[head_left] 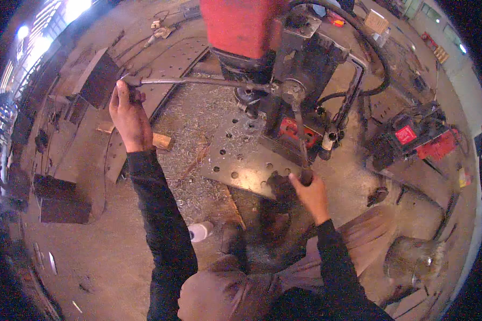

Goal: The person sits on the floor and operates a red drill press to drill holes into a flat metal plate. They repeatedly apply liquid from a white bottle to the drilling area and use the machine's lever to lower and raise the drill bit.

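A magnetic drill press with a red motor housing (241,29) stands on a steel plate (246,174) with several round holes. Long feed levers spread from its hub. My left hand (129,117), raised at the left, closes on the dark end of one feed lever (193,81). Lower down and nearer to me, my right hand (313,197) grips the dark knob (306,175) of another lever that slants down from the hub. The knob partly shows above the fingers. Below the motor, the drill's chuck (247,95) is over the plate; its cutting tip cannot be made out.
Metal shavings (182,115) cover the floor left of the plate, beside a wood block (162,141). A white bottle (200,231) lies near my leg. A black cable (383,64) loops at the drill's right. Another red-and-black machine (407,134) stands farther right, and a steel beam (93,75) at the left.
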Available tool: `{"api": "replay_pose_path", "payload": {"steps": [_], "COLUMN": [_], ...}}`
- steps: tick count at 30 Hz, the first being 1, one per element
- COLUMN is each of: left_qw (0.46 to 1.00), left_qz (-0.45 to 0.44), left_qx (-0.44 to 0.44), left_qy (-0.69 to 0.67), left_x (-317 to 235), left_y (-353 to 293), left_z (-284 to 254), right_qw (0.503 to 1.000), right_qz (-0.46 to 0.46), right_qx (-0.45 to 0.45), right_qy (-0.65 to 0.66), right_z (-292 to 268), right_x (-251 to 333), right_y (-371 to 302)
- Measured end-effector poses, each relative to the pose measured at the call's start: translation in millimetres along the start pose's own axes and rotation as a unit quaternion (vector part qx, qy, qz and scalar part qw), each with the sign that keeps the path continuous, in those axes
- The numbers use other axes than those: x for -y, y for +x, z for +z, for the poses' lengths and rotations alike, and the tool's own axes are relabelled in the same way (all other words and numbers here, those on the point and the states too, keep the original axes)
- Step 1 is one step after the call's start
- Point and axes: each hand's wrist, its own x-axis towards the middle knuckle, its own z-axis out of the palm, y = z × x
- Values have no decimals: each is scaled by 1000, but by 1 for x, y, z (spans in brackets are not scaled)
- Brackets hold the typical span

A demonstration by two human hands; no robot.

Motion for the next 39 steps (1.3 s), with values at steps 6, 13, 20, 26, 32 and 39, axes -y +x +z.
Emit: {"api": "replay_pose_path", "payload": {"steps": [6, 13, 20, 26, 32, 39], "left_qw": [987, 948, 672, 929, 672, 547], "left_qz": [113, 240, 501, 104, -71, -178], "left_qx": [18, 91, 65, 112, 277, 365], "left_qy": [117, 189, 542, 337, 684, 732], "left_x": [-20, -83, -81, 34, 206, 240], "left_y": [13, 1, 21, -37, -125, -172], "left_z": [10, 72, 26, -17, -266, -286], "right_qw": [977, 986, 956, 938, 948, 943], "right_qz": [-62, -14, -65, -90, -162, -164], "right_qx": [-40, 42, -54, -132, -121, -114], "right_qy": [198, 159, 280, 307, 244, 267], "right_z": [78, 133, 171, 175, 224, 203], "right_x": [-49, -8, -37, -91, -85, -83], "right_y": [56, 82, 104, 135, 139, 130]}}
